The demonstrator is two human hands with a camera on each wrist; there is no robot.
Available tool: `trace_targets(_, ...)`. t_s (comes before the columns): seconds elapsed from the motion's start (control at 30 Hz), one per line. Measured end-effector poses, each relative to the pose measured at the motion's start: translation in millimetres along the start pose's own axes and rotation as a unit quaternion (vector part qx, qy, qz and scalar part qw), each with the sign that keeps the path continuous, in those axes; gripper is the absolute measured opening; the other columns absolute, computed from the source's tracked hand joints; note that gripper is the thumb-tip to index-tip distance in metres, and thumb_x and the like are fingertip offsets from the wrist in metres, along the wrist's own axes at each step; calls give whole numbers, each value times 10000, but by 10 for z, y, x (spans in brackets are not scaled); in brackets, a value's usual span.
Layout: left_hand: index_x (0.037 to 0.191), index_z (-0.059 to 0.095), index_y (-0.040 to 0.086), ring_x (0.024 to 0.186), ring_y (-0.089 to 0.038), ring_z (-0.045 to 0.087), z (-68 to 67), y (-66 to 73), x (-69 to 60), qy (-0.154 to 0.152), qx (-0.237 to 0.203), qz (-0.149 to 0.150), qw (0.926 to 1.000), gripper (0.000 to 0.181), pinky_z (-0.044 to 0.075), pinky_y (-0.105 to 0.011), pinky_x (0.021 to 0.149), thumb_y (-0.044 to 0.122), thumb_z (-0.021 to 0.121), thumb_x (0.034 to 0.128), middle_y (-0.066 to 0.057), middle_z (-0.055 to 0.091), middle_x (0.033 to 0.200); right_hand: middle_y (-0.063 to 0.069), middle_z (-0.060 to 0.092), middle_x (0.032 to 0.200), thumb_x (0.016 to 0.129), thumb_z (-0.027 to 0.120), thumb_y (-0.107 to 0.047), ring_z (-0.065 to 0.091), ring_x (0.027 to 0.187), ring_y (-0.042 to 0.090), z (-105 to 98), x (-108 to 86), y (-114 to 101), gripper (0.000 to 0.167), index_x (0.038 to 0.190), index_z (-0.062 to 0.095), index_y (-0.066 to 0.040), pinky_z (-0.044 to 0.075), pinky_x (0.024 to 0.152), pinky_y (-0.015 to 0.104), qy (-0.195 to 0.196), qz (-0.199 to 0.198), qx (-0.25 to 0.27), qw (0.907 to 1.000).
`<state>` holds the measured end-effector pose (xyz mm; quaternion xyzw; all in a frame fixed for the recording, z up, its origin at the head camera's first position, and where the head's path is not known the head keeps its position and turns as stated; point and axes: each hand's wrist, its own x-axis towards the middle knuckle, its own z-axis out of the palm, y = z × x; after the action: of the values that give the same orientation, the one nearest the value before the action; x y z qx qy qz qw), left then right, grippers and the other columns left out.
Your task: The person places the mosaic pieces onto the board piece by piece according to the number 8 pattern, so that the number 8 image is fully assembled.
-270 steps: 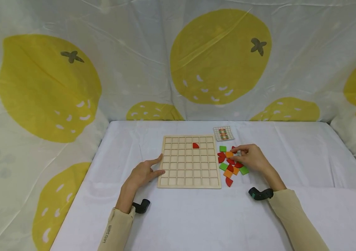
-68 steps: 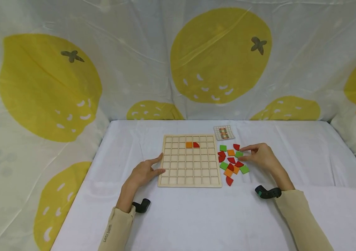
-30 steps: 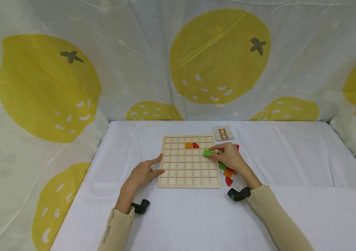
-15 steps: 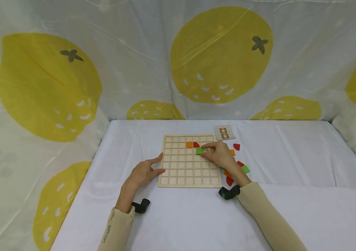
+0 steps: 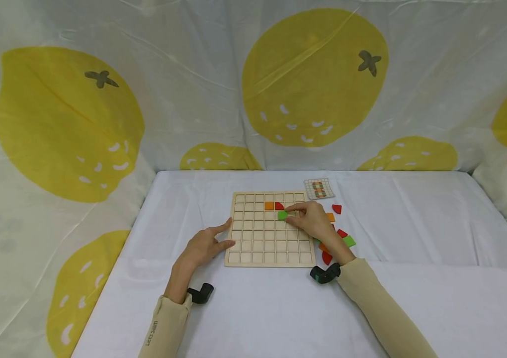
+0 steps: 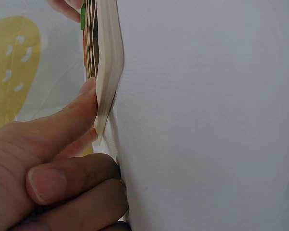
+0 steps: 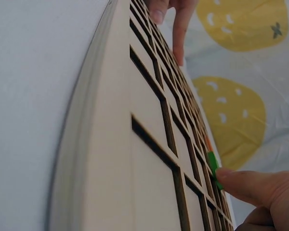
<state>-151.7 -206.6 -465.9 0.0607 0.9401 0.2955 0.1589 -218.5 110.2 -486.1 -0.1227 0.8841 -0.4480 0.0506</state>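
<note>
A light wooden grid board [image 5: 252,246] lies flat on the white-covered table. My right hand [image 5: 316,220] pinches a green square tile [image 5: 282,215] between thumb and fingertips, over a cell in the board's second row of tiles. Just above that cell a red quarter-circle tile [image 5: 279,205] sits in the grid, with an orange square tile [image 5: 269,206] to its left. My left hand [image 5: 202,245] touches the board's left edge with thumb and index finger spread apart. In the left wrist view, the thumb [image 6: 70,120] meets the board's side while the other fingers fold below.
Loose tiles lie right of the board, partly hidden by my right hand: a red piece [image 5: 336,209], an orange square [image 5: 331,217], a green square [image 5: 349,241], a red quarter circle [image 5: 327,258] and others. A small printed pattern card [image 5: 318,189] rests beyond the board's far right corner.
An orange square has joined the red quarter circle on the board. My right hand has carried the green tile from the pile leftward onto the grid. The left hand has stayed put.
</note>
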Motion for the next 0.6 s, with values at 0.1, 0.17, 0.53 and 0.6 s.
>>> trace_targets(0.1, 1609, 372, 216, 581, -119, 392, -1, 1, -4, -7, -13, 22, 10000, 719, 365, -293, 587, 398, 688, 991, 16, 478, 585, -21, 358, 576, 900, 823, -201, 325, 523, 148, 18, 10, -18, 260, 1128, 805, -77, 247, 509, 250, 20, -22, 33, 10000)
trace_targets(0.17, 1609, 373, 215, 579, -118, 388, 1, 4, -6, -8, -21, 22, 10000, 718, 363, -291, 585, 399, 688, 990, 24, 459, 581, -23, 350, 570, 898, 825, -195, 311, 515, 143, 31, 15, -26, 262, 1129, 805, -73, 239, 505, 246, 36, -33, 42, 10000)
trace_targets(0.53, 1607, 378, 224, 584, -116, 403, -3, 1, -6, 14, -13, 15, 10000, 717, 372, -293, 591, 402, 692, 988, 20, 483, 593, -32, 353, 549, 889, 829, -174, 298, 491, 126, 63, 34, -34, 256, 1121, 809, -66, 235, 487, 235, 48, -1, 105, 9999)
trace_targets(0.6, 1607, 378, 227, 588, -118, 401, -8, -4, -7, 16, -12, -18, 10000, 716, 370, -295, 594, 403, 692, 988, 19, 479, 597, -37, 351, 538, 892, 827, -177, 294, 482, 121, 68, 38, -32, 257, 1125, 811, -71, 236, 481, 232, 32, -9, 117, 9999)
